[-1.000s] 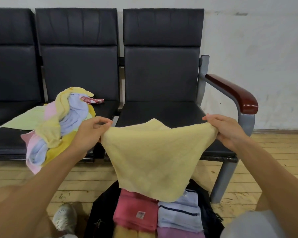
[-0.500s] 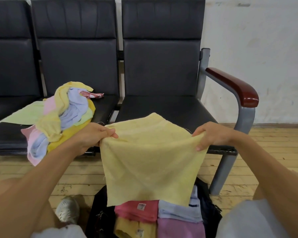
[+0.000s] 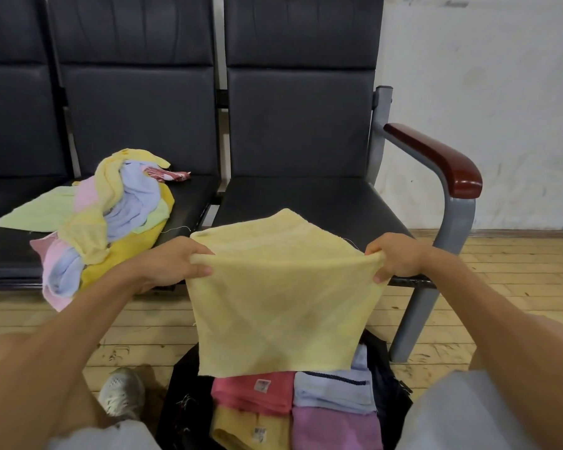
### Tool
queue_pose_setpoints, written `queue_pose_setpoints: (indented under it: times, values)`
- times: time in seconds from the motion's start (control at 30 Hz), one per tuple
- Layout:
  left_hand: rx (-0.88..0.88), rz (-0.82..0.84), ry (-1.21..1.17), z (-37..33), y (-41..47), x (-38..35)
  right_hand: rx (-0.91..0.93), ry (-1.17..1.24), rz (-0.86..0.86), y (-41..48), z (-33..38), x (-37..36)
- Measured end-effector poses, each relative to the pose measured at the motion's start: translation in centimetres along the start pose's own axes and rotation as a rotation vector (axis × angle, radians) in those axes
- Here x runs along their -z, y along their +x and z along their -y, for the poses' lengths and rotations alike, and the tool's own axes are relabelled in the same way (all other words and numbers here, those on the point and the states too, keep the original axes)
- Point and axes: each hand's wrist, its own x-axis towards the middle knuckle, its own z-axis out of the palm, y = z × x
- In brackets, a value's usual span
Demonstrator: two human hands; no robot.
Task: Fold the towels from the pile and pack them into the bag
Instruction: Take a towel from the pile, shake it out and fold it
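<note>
Fingers of the left hand (image 3: pixel 173 266) and the right hand (image 3: pixel 394 258) are curling tightly round the two top corners of a yellow towel (image 3: pixel 283 297), which is hanging spread out directly above the bag (image 3: pixel 182 394). Inside the bag, four folded towels are lying side by side: red (image 3: pixel 254 393), blue (image 3: pixel 332 391), yellow (image 3: pixel 247 430) and purple (image 3: pixel 335 430). Up and left of the bag, the pile (image 3: pixel 111 219) of loose towels is sitting on a bench seat (image 3: pixel 192 196).
</note>
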Motion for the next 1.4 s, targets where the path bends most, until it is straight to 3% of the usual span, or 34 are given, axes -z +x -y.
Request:
queue_pose_setpoints:
  times: [0.13,0.3,0.43,0.57,0.73,0.87,1.03,1.13,1.27,1.4]
  values:
    - [-0.036,-0.188,0.014,-0.6,0.0,-0.1,-0.028,0.019,-0.099,0.3,0.4,-0.1]
    - [-0.062,-0.492,-0.055,-0.9,0.1,-0.1,-0.128,0.271,-0.384,0.6,0.5,-0.1]
    - [-0.033,-0.546,-0.056,-0.6,0.1,0.1,-0.193,0.599,-0.556,0.7,0.3,-0.1]
    - [0.022,-0.637,-0.063,-0.7,0.1,0.2,-0.233,1.039,-0.575,0.5,0.6,0.3]
    - [0.077,-0.724,-0.232,-0.9,0.3,0.3,-0.209,1.260,-0.615,-0.2,0.6,1.0]
    - [0.089,-0.748,-0.189,-1.1,0.3,0.3,-0.214,1.119,-0.638,-0.1,0.3,1.0]
    - [0.066,-0.723,-0.009,-1.0,0.2,0.4,-0.262,0.554,-0.635,0.2,0.4,0.5]
    - [0.064,-0.705,0.086,-0.6,0.4,0.5,-0.231,0.411,-0.637,0.2,0.9,0.3]
    - [0.060,-0.704,0.160,-0.4,0.5,0.4,-0.231,0.546,-0.659,0.4,1.6,0.3]
    - [0.080,-0.674,0.094,-0.6,0.8,0.2,-0.250,0.763,-0.550,0.5,2.9,-0.1]
